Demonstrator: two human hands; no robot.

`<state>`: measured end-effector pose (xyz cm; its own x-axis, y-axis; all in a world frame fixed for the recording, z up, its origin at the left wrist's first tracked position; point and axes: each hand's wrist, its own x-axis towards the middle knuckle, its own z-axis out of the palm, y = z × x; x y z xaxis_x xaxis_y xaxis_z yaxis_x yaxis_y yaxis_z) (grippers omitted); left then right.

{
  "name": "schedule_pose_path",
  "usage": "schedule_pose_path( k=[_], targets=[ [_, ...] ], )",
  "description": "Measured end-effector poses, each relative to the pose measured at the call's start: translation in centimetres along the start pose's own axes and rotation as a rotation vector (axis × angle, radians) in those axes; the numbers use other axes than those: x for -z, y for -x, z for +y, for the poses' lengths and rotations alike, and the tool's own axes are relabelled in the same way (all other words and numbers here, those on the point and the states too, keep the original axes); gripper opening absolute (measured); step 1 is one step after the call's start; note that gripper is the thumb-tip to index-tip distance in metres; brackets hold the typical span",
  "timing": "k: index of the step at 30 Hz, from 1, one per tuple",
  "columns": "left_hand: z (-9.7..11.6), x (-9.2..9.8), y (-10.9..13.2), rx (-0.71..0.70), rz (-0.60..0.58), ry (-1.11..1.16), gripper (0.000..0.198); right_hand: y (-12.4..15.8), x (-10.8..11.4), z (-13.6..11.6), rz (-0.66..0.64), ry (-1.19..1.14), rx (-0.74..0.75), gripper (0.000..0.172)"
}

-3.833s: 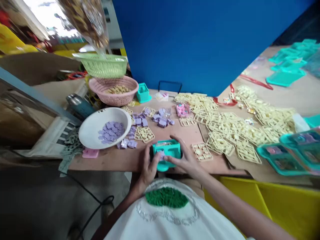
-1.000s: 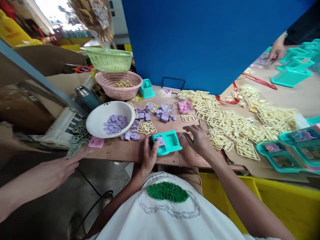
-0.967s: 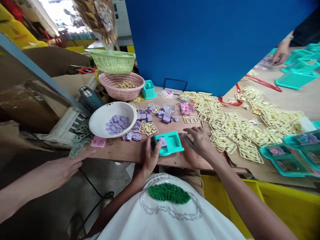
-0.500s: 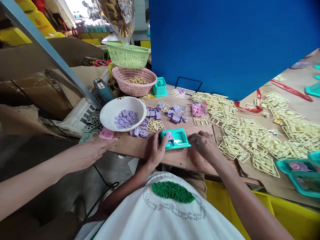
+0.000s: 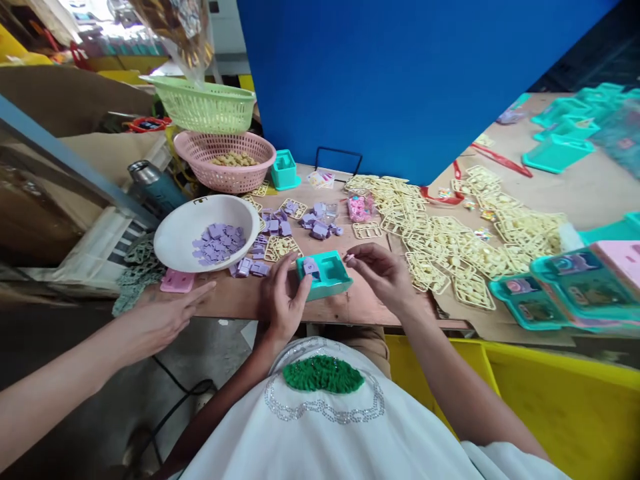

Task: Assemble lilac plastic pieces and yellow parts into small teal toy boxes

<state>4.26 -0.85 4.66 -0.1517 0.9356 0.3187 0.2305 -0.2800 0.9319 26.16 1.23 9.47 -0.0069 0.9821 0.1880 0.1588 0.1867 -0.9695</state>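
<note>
My left hand (image 5: 284, 297) grips a teal plastic tray (image 5: 330, 289) at its left end, thumb along the near side. The tray is tilted a little just over the table's front edge, and a purple plastic part (image 5: 311, 267) sits in its left side. Beside the tray's right end, my right hand (image 5: 384, 273) pinches a small pink piece (image 5: 349, 258) between thumb and fingertips. Behind the tray lie loose purple parts (image 5: 320, 227) and a bag of pink pieces (image 5: 361, 208).
Another person's hand (image 5: 155, 320) points in from the left, near a pink plate (image 5: 177, 281). A white bowl (image 5: 165, 233) holds purple parts. Baskets (image 5: 235, 180) and a flask (image 5: 150, 183) stand behind. Cream part frames (image 5: 440, 253) and teal cases (image 5: 535, 313) spread right.
The view has swung right, so the scene sits further left. My right hand has turned up, and the pink piece in its fingertips now shows. My left hand still holds the tray.
</note>
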Motion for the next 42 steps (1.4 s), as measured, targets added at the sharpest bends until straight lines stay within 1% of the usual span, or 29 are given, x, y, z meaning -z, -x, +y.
schedule_pose_path(
  k=[1, 2, 5, 8, 10, 12, 14, 16, 18, 20, 22, 24, 28, 31, 32, 33, 35, 36, 37, 39, 42],
  targets=[
    [0.8, 0.3, -0.1, -0.043, 0.003, 0.03, 0.043, 0.3, -0.6, -0.4, -0.027, -0.078, -0.036, 0.041],
    [1.5, 0.5, -0.2, -0.055, -0.036, 0.071, 0.037, 0.5, -1.2, -0.6, -0.044, -0.134, -0.055, 0.043],
    [3.2, 0.8, -0.7, -0.002, -0.13, 0.176, 0.024, 1.0, -2.5, -0.9, -0.044, -0.221, -0.056, 0.044],
    [4.0, 0.8, -1.0, 0.044, -0.165, 0.221, 0.02, 1.4, -3.2, -0.7, -0.047, -0.256, -0.053, 0.044],
    [4.2, 0.8, -1.1, 0.04, -0.172, 0.236, 0.019, 1.6, -3.4, -0.6, -0.064, -0.237, -0.03, 0.042],
    [4.3, 0.7, -1.0, 0.041, -0.172, 0.263, 0.02, 1.8, -3.6, -0.6, -0.092, -0.174, 0.023, 0.037],
    [4.3, 0.6, -0.9, 0.078, -0.174, 0.305, 0.023, 1.9, -3.8, -0.7, -0.114, -0.1, 0.08, 0.034],
    [4.3, 0.5, -0.8, 0.122, -0.169, 0.328, 0.025, 2.0, -4.0, -0.9, -0.082, -0.057, 0.097, 0.034],
    [4.2, 0.4, -0.7, 0.139, -0.15, 0.323, 0.024, 2.1, -4.3, -1.2, -0.017, -0.036, 0.09, 0.036],
    [4.2, 0.3, -0.7, 0.119, -0.119, 0.302, 0.023, 2.1, -4.6, -1.6, 0.029, 0.005, 0.114, 0.036],
    [4.2, 0.3, -0.8, 0.057, -0.092, 0.261, 0.019, 2.1, -4.9, -2.0, 0.041, 0.061, 0.166, 0.034],
    [4.3, 0.3, -0.9, -0.028, -0.079, 0.203, 0.014, 2.1, -5.1, -2.2, 0.038, 0.089, 0.194, 0.031],
    [4.6, 0.7, -1.2, -0.151, -0.099, 0.128, 0.009, 2.0, -5.0, -2.5, -0.014, 0.081, 0.177, 0.023],
    [4.0, 1.2, -1.1, -0.169, -0.141, 0.059, 0.014, 1.7, -4.4, -2.6, -0.056, 0.115, 0.166, 0.021],
    [3.5, 1.4, -1.0, -0.164, -0.142, 0.018, 0.022, 1.5, -4.1, -2.7, -0.062, 0.145, 0.171, 0.02],
    [2.8, 1.5, -0.8, -0.153, -0.141, -0.031, 0.035, 1.4, -3.8, -2.8, -0.07, 0.182, 0.182, 0.019],
    [1.2, 1.5, -0.3, -0.117, -0.138, -0.138, 0.076, 1.0, -3.2, -2.9, -0.097, 0.261, 0.213, 0.016],
    [0.3, 1.3, 0.0, -0.091, -0.155, -0.183, 0.092, 0.9, -2.9, -2.9, -0.118, 0.292, 0.227, 0.015],
    [-0.5, 1.2, 0.3, -0.069, -0.17, -0.214, 0.1, 0.8, -2.8, -2.8, -0.142, 0.313, 0.237, 0.014],
    [-1.6, 0.7, 0.6, -0.047, -0.178, -0.235, 0.099, 0.7, -2.7, -2.7, -0.182, 0.342, 0.249, 0.013],
    [-1.7, 0.4, 0.6, -0.083, -0.18, -0.229, 0.087, 0.7, -2.7, -2.6, -0.212, 0.361, 0.272, 0.013]
  ],
)
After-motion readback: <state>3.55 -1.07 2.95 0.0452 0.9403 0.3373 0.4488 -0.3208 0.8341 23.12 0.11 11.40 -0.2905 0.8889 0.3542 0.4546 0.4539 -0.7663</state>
